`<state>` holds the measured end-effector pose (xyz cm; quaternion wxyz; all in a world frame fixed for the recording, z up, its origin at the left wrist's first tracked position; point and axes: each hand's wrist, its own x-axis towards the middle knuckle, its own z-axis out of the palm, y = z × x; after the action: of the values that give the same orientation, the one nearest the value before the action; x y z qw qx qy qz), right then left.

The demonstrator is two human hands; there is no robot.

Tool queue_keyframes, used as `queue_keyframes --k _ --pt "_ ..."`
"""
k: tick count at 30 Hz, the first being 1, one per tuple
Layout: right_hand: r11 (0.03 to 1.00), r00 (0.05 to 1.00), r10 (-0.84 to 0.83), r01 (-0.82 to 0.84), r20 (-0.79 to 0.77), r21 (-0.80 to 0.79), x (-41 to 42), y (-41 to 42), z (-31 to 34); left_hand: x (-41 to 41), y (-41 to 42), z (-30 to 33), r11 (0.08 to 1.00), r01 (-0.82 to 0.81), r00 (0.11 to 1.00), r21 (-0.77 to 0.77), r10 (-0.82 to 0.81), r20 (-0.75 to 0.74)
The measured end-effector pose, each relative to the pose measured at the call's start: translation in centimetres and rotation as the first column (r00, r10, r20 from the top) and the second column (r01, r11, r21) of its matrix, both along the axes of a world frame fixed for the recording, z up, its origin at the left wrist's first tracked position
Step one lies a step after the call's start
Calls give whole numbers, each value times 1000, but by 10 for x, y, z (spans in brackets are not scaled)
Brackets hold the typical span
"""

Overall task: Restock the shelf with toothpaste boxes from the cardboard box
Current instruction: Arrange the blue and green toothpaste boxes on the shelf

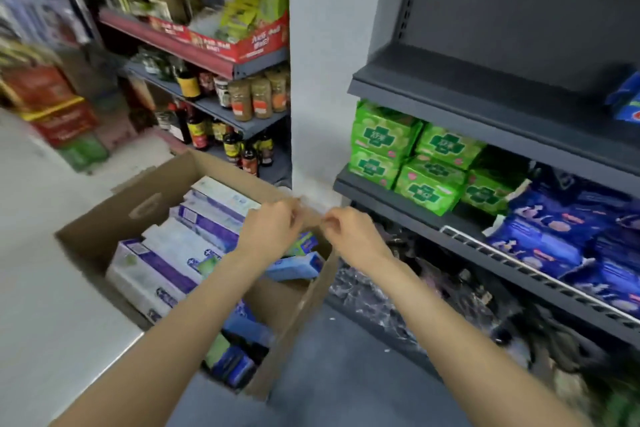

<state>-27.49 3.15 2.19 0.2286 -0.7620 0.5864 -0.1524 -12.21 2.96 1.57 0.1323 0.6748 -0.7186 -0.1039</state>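
My left hand [273, 224] and right hand [348, 230] hover close together over the far rim of the cardboard box [104, 218], fingers curled in toward each other. Motion blur smears the fingertips, so I cannot tell whether either one pinches anything or merely curls on air.

The box sits on the floor at about 7 o'clock from my hands, open, packed with toothpaste boxes [194, 246] in white, purple and blue. My left forearm crosses over several of them and hides the middle of the load.

The dark shelf [485, 97] stands at 3 o'clock, its upper level mostly bare. Below it lie green packs [408, 156] and blue packs [568, 239], printed with characters too soft to read. Jars and bottles [242, 104] stand blurred at 11 o'clock.
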Motion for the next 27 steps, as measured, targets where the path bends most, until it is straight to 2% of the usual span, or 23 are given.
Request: queue_keyframes --k 3,5,9,11,14,17,19,22,27 --pt "994 986 -2 19 -164 103 39 -8 -23 39 -15 -29 991 30 1000 133 -30 1" --pt "991 947 -12 54 -322 123 54 -14 -38 53 -29 -51 964 132 991 233 -129 -28" --pt "946 824 20 168 -566 278 67 -26 -68 53 -60 -92 843 398 913 361 -401 -71" --pt "951 749 48 168 -661 259 69 -28 -77 46 -71 -104 788 472 876 396 -469 -112" --pt "970 734 17 153 -679 190 69 -31 -87 39 -82 -118 737 528 840 422 -527 -131" --pt "976 795 -52 169 -604 138 66 -29 -95 39 -86 -130 723 558 823 407 -545 -159" --pt "972 854 -112 200 -508 122 68 -28 -96 41 -86 -139 761 532 835 372 -544 -82" --pt "964 869 -149 235 -472 127 71 -29 -98 47 -86 -153 767 497 837 407 -546 7" --pt "973 797 -105 205 -595 102 76 -29 -100 50 -90 -163 683 575 807 450 -563 -178"
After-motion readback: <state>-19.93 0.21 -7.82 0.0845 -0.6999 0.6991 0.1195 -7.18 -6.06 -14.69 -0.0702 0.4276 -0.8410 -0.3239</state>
